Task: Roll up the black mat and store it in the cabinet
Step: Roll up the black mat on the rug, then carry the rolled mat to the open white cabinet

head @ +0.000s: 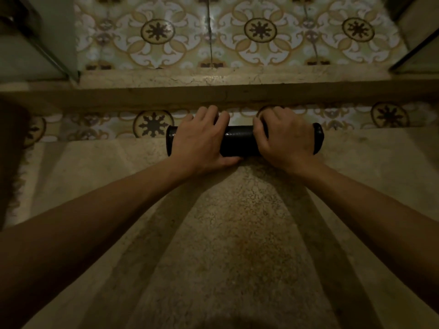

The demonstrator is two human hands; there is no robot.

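A pale speckled stone floor point(228, 233) filled the near part of the scene, and on it two long shadows fanned toward the viewer under the arms. Beyond it ran a narrow band of patterned tiles point(152, 124) with dark star medallions in rings; four such medallions showed in that band, one of them half hidden behind the right hand. Farther still rose one stone step point(213, 79), and past it lay a second tiled floor point(237, 32) where three full star medallions could be counted. One glass panel edge point(59, 65) stood at the far left and one at the far right point(413, 53). Two bare forearms reached in from the near corners. The one black mat point(240, 141) was fully rolled into a single tight tube lying left to right at the far edge of the stone floor, just near of the tile band. The left hand point(202, 141) was closed over the left part of the roll, its fingers point(209, 115) curled across the top and far side and its thumb pressed against the near side. The right hand point(287, 136) gripped the right part the same way, fingers point(268, 115) bent over the top. A short stretch of the roll showed between the two hands, and both ends stuck out beyond them.
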